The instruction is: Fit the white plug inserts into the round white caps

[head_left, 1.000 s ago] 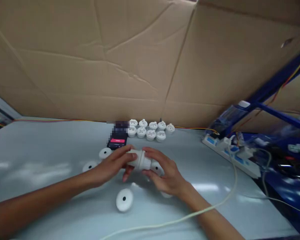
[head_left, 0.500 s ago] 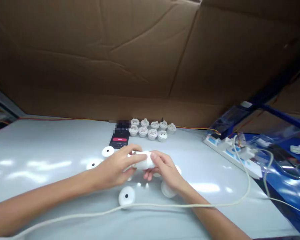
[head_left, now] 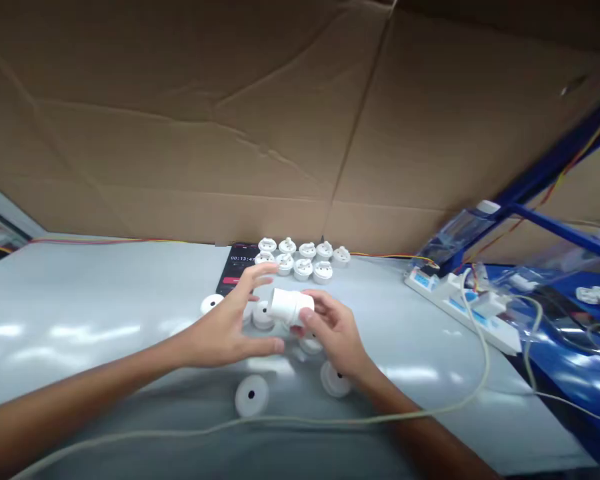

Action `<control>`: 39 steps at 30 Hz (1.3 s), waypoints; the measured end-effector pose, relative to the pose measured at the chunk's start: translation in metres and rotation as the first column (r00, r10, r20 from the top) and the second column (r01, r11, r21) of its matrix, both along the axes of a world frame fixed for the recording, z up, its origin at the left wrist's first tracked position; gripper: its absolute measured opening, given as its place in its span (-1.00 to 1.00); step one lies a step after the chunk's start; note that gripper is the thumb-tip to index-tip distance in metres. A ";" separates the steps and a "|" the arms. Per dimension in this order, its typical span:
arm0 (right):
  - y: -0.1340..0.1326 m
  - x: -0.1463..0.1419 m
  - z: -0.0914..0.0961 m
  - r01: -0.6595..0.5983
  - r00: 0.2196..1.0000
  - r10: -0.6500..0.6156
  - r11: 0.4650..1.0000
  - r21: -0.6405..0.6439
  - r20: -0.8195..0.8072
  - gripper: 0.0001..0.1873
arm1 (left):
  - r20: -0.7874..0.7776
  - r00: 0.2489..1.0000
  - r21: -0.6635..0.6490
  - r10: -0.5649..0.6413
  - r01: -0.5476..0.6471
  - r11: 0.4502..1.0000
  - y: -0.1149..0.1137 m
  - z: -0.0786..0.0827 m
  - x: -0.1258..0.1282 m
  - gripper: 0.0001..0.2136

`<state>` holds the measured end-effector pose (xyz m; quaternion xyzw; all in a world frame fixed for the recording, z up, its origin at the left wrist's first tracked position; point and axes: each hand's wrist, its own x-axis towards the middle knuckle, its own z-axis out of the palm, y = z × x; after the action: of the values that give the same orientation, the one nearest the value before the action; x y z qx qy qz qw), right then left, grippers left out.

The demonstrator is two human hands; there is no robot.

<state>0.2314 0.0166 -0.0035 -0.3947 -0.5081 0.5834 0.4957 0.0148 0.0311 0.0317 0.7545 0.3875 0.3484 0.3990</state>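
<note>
While gripping the white cylinder in the right hand, points its long axis nine-to-three o'clock.
Spreads the fingers of the left hand wide, just off the cylinder's free nine-o'clock end.

Overhead light is glaring in streaks on the bench at eight and four o'clock; shadow is greying six. The cardboard panel is looking dim toward twelve, the white plastic cylinder is washing out, the cable blurring at seven.
</note>
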 end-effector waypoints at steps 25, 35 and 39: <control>0.019 0.031 0.015 0.112 0.974 -0.163 0.950 0.293 0.158 -0.57 | -0.364 0.931 0.464 0.027 0.156 0.872 0.008 -0.015 -0.008 -0.75; 0.101 0.140 -0.035 0.578 0.437 -0.791 0.612 0.539 0.429 -0.54 | -0.387 0.921 0.714 -0.046 0.331 0.617 0.012 -0.011 -0.012 -0.86; 0.112 0.144 -0.053 0.471 0.489 -0.733 0.678 0.565 0.473 -0.52 | -0.368 0.930 0.769 -0.014 0.313 0.557 0.012 -0.002 -0.014 -0.87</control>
<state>0.3755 0.1288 -0.0560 -0.6322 -0.5717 0.0804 0.5168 0.0003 0.0428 0.0296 0.9314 0.1689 0.3207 -0.0318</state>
